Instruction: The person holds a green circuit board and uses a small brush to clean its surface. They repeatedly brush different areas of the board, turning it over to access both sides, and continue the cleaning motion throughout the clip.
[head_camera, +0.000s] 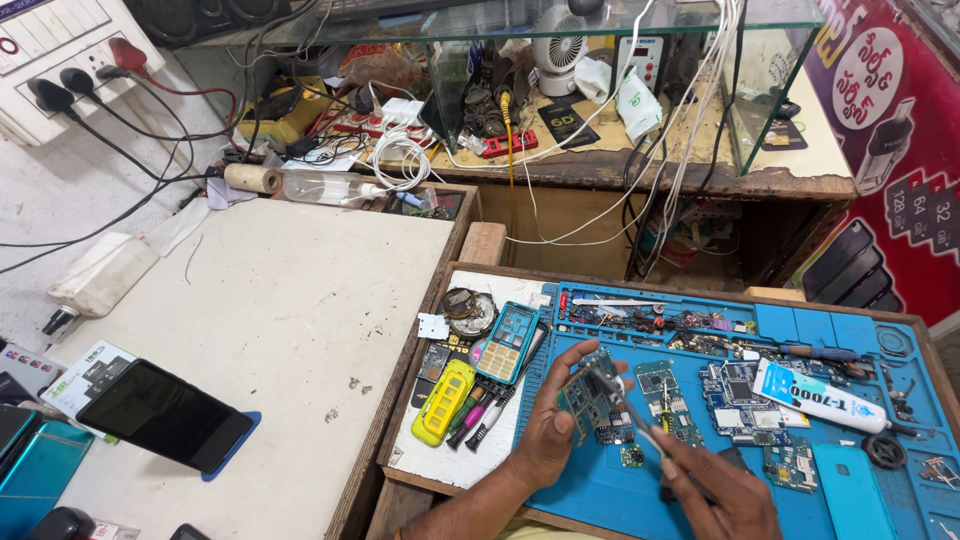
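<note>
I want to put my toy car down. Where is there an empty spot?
The pale table is bare between the black phone and the tape roll. The blue mat is crowded with circuit boards, where the left hand and right hand work.

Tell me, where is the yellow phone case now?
In the head view, the yellow case lies on the white sheet, left of the blue mat, beside the pens.

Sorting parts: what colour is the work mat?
Blue mat, clearest in the head view.
</note>
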